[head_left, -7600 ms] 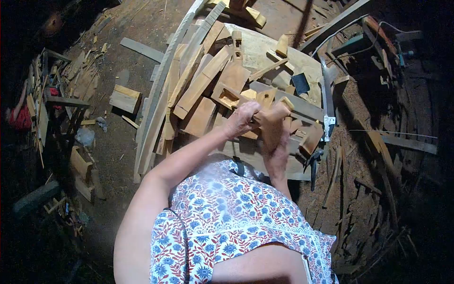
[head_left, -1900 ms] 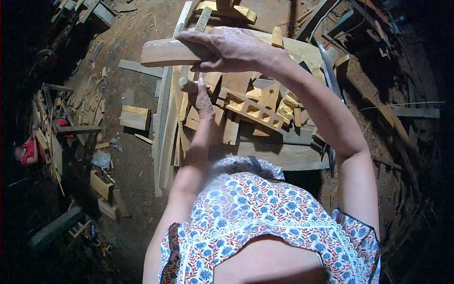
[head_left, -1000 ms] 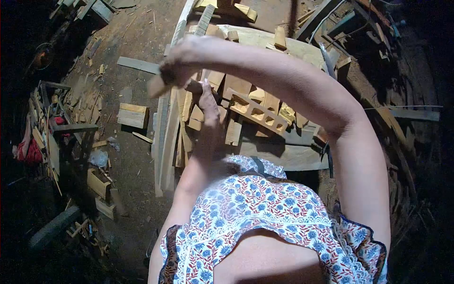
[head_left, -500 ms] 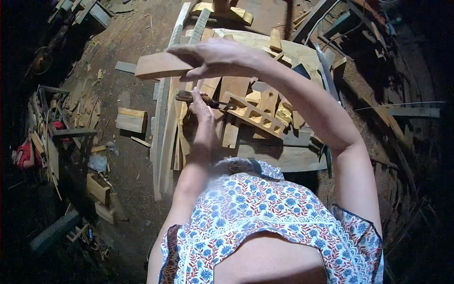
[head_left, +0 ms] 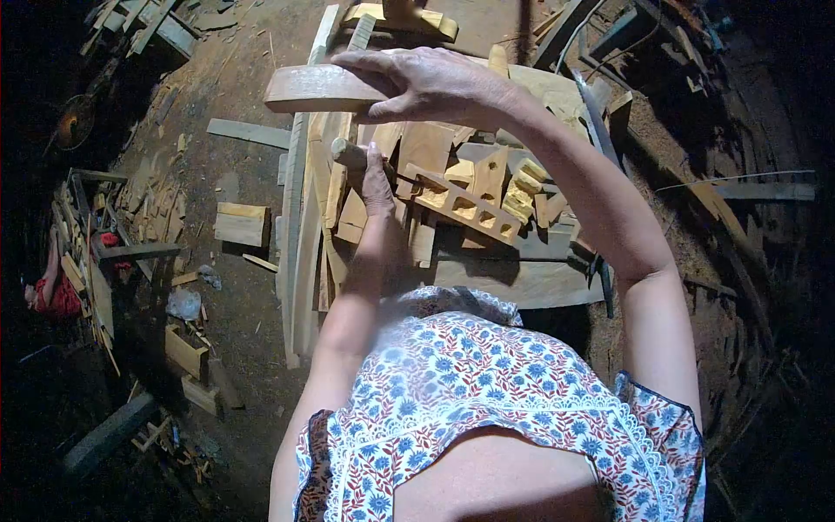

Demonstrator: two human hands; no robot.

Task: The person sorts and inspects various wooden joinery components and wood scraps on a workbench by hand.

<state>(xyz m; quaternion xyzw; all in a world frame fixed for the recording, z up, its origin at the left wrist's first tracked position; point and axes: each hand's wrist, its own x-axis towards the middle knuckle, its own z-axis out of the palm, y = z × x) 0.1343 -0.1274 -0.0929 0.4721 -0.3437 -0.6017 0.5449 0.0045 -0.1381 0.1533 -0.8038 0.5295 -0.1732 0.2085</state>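
Note:
My right hand [head_left: 435, 83] is raised over the bench, its fingers wrapped round a thick wooden block [head_left: 309, 89] that juts out to the left. Below it, my left hand [head_left: 377, 184] grips the handle of a chisel [head_left: 350, 154]. The chisel's dark blade runs right towards the near-left end of a wooden piece [head_left: 448, 200] with several squarish holes cut along it. The blade's tip is hard to make out. Bright yellow wood pieces [head_left: 522, 190] lie just behind the holed piece, and a slim piece of wood [head_left: 490, 171] leans beside them.
Long boards [head_left: 300, 235] line the left side of the low bench [head_left: 522, 285]. A wood block [head_left: 243, 224], offcuts and a plastic bag [head_left: 183, 304] lie on the floor to the left. Timber frames [head_left: 91, 252] stand farther left. A dark metal tool [head_left: 600, 277] rests at the bench's right edge.
The wooden block in my right hand has shifted slightly up and right and is turned more level. My left hand has tilted the chisel, so its handle end now faces me more.

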